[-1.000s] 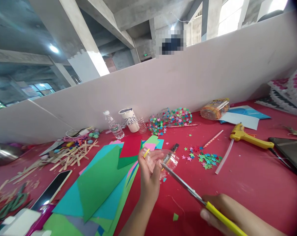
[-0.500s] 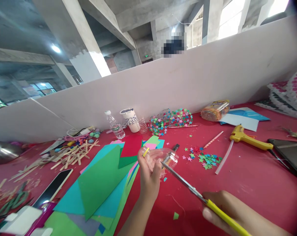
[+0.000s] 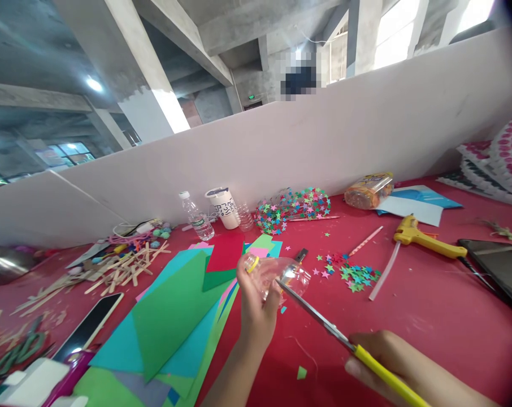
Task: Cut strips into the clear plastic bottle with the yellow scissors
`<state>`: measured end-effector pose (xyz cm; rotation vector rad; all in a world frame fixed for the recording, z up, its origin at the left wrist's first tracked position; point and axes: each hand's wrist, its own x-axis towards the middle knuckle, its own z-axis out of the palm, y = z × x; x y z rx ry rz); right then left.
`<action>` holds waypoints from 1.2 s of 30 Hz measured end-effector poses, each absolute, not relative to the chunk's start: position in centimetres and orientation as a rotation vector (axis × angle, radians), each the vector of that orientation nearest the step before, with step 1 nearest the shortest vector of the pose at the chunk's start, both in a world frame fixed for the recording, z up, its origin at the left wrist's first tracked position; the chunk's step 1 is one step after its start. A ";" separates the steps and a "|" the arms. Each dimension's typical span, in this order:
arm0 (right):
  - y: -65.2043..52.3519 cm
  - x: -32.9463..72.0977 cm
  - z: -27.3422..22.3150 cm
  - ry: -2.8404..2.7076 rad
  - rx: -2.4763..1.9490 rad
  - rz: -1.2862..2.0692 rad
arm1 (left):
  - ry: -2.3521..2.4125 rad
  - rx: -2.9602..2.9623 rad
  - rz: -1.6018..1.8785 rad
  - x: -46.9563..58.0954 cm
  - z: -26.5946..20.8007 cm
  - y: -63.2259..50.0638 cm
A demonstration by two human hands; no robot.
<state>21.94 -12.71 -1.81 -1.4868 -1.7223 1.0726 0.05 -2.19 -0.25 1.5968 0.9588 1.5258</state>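
Note:
My left hand (image 3: 258, 316) is closed around a clear plastic bottle piece (image 3: 297, 276), whose neck with a yellow ring points up and left. In my right hand (image 3: 381, 353) is a pair of scissors (image 3: 330, 328) with yellow handles. The blade tips lie against the clear plastic near my left thumb; whether they bite into it I cannot make out. Behind the bottle piece lies a small dark cutter (image 3: 301, 255). Loose star sequins (image 3: 360, 277) are spread to the right, and sheets of coloured paper (image 3: 171, 308) lie to the left.
A hot glue gun (image 3: 425, 240) lies at the right beside a dark tablet-like device (image 3: 493, 271). At the back stand a water bottle (image 3: 197, 217), a white cup (image 3: 225, 210) and a star-covered bottle (image 3: 298, 206). Wooden sticks (image 3: 139, 265) and a phone (image 3: 89, 325) lie left.
The bottle piece has turned slightly in my left hand, so its yellow-ringed neck shows more. The scissors stay at the plastic with little movement. The view has shifted slightly.

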 end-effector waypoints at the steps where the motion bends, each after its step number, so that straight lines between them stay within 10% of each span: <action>1: -12.7 21.9 -1.8 -1.738 -1.485 1.080 | 0.954 1.603 1.537 0.0 -0.2 -2.1; 36: -12.5 22.2 2.7 -1.808 -1.419 1.450 | 1.047 1.691 1.486 0.8 -0.7 -3.4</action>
